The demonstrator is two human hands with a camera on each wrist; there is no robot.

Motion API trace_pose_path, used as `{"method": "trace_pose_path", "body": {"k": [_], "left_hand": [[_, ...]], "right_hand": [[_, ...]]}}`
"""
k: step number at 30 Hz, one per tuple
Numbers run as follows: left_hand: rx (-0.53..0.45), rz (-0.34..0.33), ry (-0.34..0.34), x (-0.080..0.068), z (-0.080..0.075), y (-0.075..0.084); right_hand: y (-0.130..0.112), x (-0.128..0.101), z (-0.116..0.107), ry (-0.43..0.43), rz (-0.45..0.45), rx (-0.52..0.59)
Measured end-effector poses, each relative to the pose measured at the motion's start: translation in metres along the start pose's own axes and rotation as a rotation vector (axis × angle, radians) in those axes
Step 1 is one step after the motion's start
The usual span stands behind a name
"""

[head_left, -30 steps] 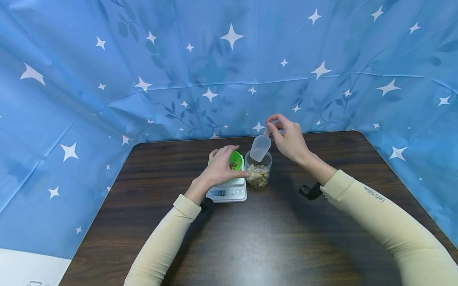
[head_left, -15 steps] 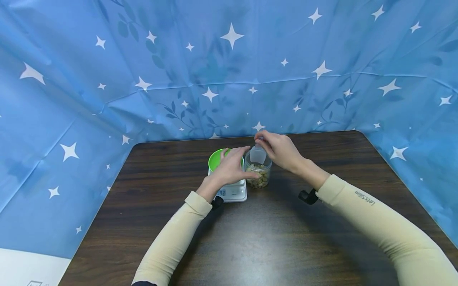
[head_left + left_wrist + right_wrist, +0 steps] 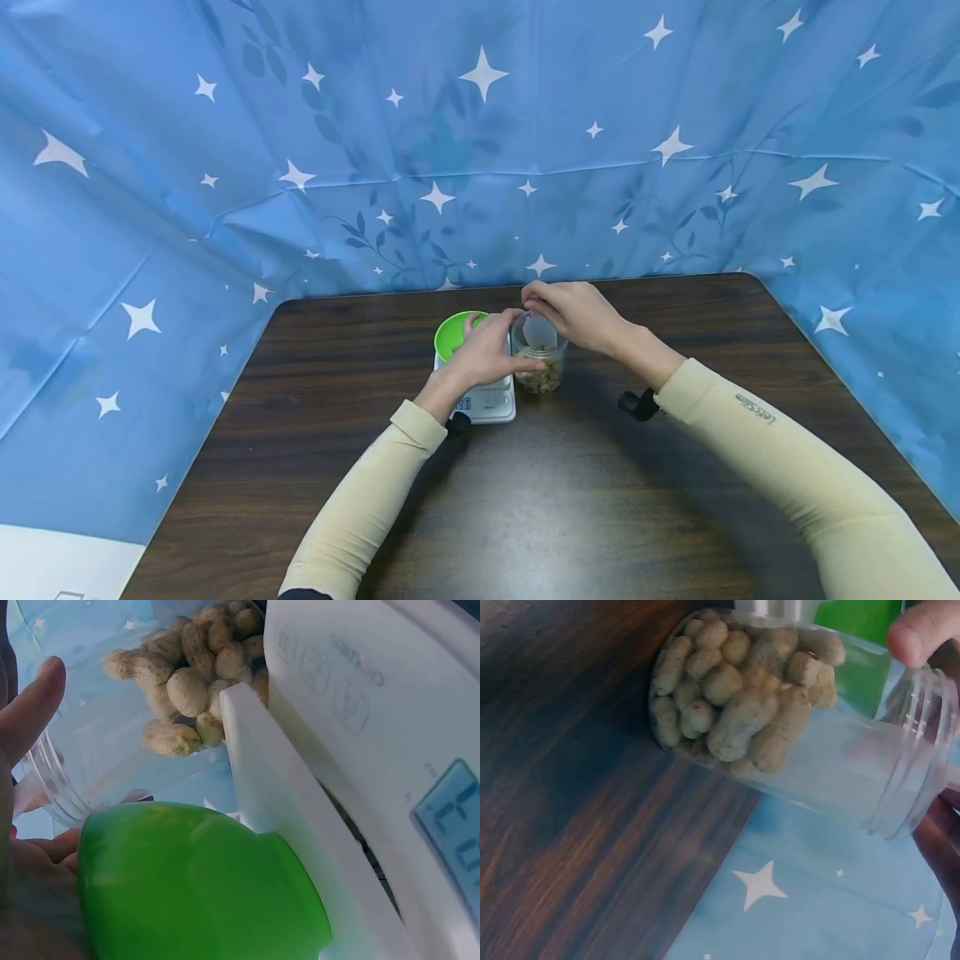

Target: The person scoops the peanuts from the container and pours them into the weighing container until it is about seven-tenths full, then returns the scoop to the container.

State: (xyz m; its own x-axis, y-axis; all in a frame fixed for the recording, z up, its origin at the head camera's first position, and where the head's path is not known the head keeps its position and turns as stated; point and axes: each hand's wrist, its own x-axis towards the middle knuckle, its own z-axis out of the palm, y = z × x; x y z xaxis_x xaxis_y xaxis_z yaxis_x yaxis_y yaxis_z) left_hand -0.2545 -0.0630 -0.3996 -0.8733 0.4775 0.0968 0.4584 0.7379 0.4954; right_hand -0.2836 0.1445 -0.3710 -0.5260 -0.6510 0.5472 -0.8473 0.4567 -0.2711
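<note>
Translucent white plastic scoop (image 3: pixel 540 331) in view, we see it dipped into the mouth of a clear, round plastic jar (image 3: pixel 900 780), just below the fingertips of the right hand (image 3: pixel 585 317), which are clamped together on its handle. Tan, unshelled peanuts (image 3: pixel 739 712) fill the jar's lower part; we cannot tell whether the scoop touches them. Close beside stands a round, bright green bowl (image 3: pixel 187 885) on a white plastic kitchen scale (image 3: pixel 504 408); what we could see inside is largely masked by the left hand (image 3: pixel 491 350). That hand's thumb and fingers are spread apart, bracketing the jar's upper part, though we cannot tell how firmly they touch. We read "Let'sSlim" on the cream right sleeve (image 3: pixel 750 433); the scale's blue display (image 3: pixel 459 817) is cut off.
</note>
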Motion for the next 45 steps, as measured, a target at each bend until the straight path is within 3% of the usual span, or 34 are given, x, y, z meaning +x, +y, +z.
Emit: {"method": "trace_pose_path", "body": {"k": [10,22,30,37,45], "left_hand": [[-0.015,0.013,0.014,-0.001,0.001,-0.001],[-0.003,-0.010,0.014,0.001,0.003,-0.001],[-0.001,-0.008,0.013,0.003,0.003,-0.001],[0.003,-0.008,0.017,0.004,0.003,-0.001],[0.006,-0.013,0.016,0.004,0.002,-0.001]], "right_hand": [[0.005,0.007,-0.008,-0.095,0.020,0.010],[0.005,0.007,-0.005,-0.055,0.083,0.078],[0.000,0.009,0.001,-0.036,0.294,0.064],[-0.002,0.009,0.003,-0.020,0.387,0.092],[-0.003,0.009,-0.003,0.067,0.557,0.128]]}}
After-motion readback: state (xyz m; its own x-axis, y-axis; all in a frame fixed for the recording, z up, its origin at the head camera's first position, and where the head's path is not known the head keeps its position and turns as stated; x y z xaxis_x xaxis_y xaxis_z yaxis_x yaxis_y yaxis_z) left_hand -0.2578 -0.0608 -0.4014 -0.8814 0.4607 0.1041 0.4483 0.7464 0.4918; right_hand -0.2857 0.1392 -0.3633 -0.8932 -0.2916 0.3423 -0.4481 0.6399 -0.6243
